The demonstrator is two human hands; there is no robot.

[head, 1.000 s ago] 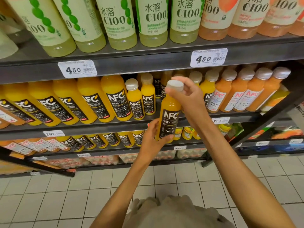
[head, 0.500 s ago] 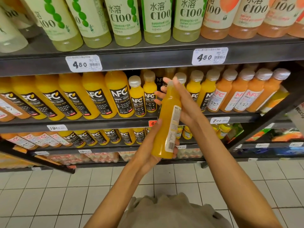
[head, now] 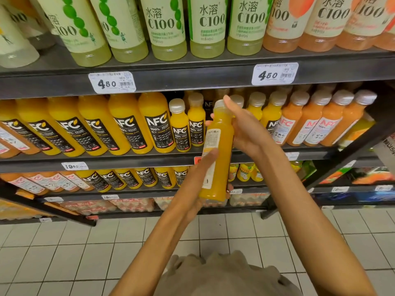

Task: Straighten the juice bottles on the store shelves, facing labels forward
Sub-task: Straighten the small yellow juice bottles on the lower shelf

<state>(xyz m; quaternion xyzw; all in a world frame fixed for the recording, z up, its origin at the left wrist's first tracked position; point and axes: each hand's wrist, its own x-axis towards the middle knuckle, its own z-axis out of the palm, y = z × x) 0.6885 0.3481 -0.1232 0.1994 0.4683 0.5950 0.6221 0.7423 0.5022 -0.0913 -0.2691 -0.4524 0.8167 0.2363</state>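
Note:
A small orange NFC juice bottle with a silver cap is held in front of the middle shelf, its white back label turned toward me. My left hand grips its lower body from the left and below. My right hand holds its neck and upper body from the right. Behind it, a gap shows in the row of small NFC bottles, whose black labels face forward.
Large NFC orange bottles fill the middle shelf's left side, and pinkish-orange NFC bottles the right. C100 bottles stand on the top shelf. More bottles sit on lower shelves. White tiled floor lies below.
The bottle has been turned in my hands: its black NFC front label faced me a second ago, and now the white back label does. It also sits slightly lower and more tilted.

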